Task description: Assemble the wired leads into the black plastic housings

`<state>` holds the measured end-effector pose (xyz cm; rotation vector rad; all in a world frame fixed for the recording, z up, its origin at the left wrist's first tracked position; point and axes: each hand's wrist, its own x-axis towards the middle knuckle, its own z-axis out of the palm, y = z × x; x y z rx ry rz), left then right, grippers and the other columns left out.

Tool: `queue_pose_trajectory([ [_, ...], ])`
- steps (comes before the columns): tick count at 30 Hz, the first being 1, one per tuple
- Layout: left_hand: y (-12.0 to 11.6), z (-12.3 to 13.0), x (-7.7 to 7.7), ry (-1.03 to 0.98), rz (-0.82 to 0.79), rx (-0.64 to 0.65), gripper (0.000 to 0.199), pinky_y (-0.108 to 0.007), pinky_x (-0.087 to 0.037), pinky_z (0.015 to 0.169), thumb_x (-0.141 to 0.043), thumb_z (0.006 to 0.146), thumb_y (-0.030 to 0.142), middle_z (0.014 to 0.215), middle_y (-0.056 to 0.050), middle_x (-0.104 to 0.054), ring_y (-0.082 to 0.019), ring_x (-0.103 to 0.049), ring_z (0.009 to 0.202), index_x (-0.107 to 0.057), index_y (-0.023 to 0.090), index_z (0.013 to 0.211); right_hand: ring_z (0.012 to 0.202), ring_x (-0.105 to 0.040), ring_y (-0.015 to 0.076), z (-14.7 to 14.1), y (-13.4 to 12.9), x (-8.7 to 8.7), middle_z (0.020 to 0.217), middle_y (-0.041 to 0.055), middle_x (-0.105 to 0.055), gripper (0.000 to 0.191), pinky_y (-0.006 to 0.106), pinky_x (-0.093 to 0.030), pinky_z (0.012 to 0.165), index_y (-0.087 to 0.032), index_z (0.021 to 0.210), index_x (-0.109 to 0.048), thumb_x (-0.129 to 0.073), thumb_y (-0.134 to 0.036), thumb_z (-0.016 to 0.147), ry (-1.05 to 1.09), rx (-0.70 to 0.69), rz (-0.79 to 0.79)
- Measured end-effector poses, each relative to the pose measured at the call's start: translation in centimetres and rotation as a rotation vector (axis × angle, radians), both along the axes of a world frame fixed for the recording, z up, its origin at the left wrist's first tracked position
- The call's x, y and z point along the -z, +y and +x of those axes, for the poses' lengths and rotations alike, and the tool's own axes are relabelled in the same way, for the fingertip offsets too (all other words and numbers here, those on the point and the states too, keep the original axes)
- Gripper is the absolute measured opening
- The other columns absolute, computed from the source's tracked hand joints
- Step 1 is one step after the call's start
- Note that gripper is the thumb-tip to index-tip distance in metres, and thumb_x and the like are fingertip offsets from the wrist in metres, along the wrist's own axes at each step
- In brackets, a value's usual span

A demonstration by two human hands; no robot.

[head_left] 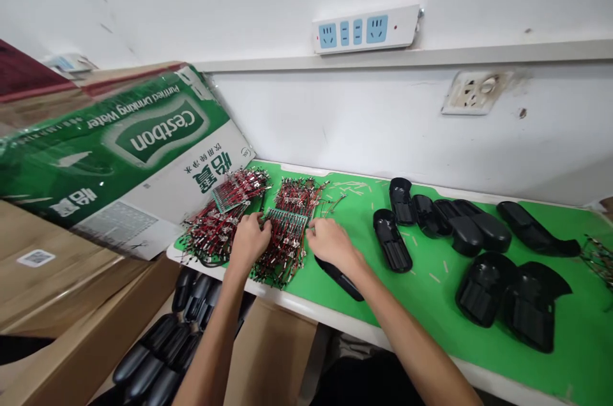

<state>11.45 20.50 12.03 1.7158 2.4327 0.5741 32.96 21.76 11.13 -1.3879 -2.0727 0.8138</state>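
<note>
The left hand and right hand curl their fingers into light, springy red-wired circuit boards, best held by the stiff green strip; any pinch is hidden.

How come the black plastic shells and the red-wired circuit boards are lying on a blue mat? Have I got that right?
Not quite: the flat green mat is green, not blue, as the head view shows. The black plastic shells and red-wired circuit boards do lie on it.
</note>
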Motion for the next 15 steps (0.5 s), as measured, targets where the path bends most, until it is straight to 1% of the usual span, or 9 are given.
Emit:
queue_pose_trajectory([
  [2,0.6,0.1,1.1,0.041,0.032,-0.017,0.047,-0.050,-0.047,0.105,-0.047,0.090,0.034,0.109,-0.023,-0.068,-0.036,-0.061,0.111,-0.067,0.003,0.119,0.083,-0.072,0.0288,-0.1,0.0,0.0,0.090,0.0160,-0.074,0.017,0.038,-0.053,0.076,-0.011,0.099,-0.075,-0.058,-0.014,0.094,-0.084,0.014,-0.043],
  [4,0.4,0.4,1.5,0.079,0.065,-0.032,0.046,-0.054,-0.044,0.107,-0.048,0.090,0.034,0.113,-0.023,-0.064,-0.038,-0.057,0.116,-0.067,0.005,0.120,0.092,-0.070,0.0291,0.8,0.7,0.0,0.101,0.0175,-0.072,0.027,0.039,-0.052,0.081,-0.010,0.114,-0.071,-0.052,-0.008,0.094,-0.154,0.043,-0.063],
  [6,0.0,1.1,1.2,0.098,0.106,-0.004,0.044,-0.052,-0.044,0.108,-0.049,0.091,0.036,0.116,-0.021,-0.063,-0.037,-0.055,0.117,-0.067,0.009,0.120,0.104,-0.066,0.0290,2.2,2.0,0.0,0.114,0.0183,-0.067,0.042,0.039,-0.051,0.086,-0.011,0.130,-0.063,-0.049,-0.002,0.091,-0.202,0.061,-0.050],
  [8,-0.1,2.2,0.6,0.085,0.157,0.088,0.037,-0.049,-0.045,0.107,-0.050,0.093,0.037,0.115,-0.016,-0.064,-0.034,-0.056,0.114,-0.068,0.014,0.116,0.114,-0.061,0.0279,3.4,3.5,0.0,0.125,0.0166,-0.060,0.052,0.037,-0.049,0.092,-0.017,0.137,-0.059,-0.050,0.002,0.089,-0.238,0.033,-0.020],
  [10,0.0,3.7,0.0,0.046,0.203,0.187,0.030,-0.048,-0.047,0.104,-0.051,0.094,0.035,0.110,-0.013,-0.067,-0.031,-0.058,0.109,-0.071,0.017,0.108,0.119,-0.055,0.0269,4.2,4.7,0.1,0.128,0.0142,-0.056,0.052,0.035,-0.047,0.094,-0.022,0.131,-0.063,-0.052,0.004,0.087,-0.268,-0.024,0.004],
  [12,0.2,5.3,-0.3,-0.002,0.227,0.250,0.024,-0.047,-0.047,0.102,-0.052,0.094,0.030,0.107,-0.011,-0.069,-0.030,-0.059,0.105,-0.071,0.018,0.100,0.118,-0.054,0.0280,4.5,5.1,0.4,0.125,0.0148,-0.055,0.043,0.036,-0.047,0.093,-0.020,0.119,-0.068,-0.052,0.004,0.088,-0.296,-0.056,0.016],
  [15,0.7,7.7,-0.3,-0.076,0.203,0.357,0.019,-0.045,-0.048,0.100,-0.054,0.093,0.027,0.104,-0.009,-0.071,-0.027,-0.062,0.104,-0.071,0.019,0.096,0.114,-0.054,0.0298,4.7,4.3,0.9,0.119,0.0161,-0.056,0.028,0.038,-0.048,0.091,-0.016,0.108,-0.069,-0.054,0.001,0.091,-0.315,-0.061,0.037],
])
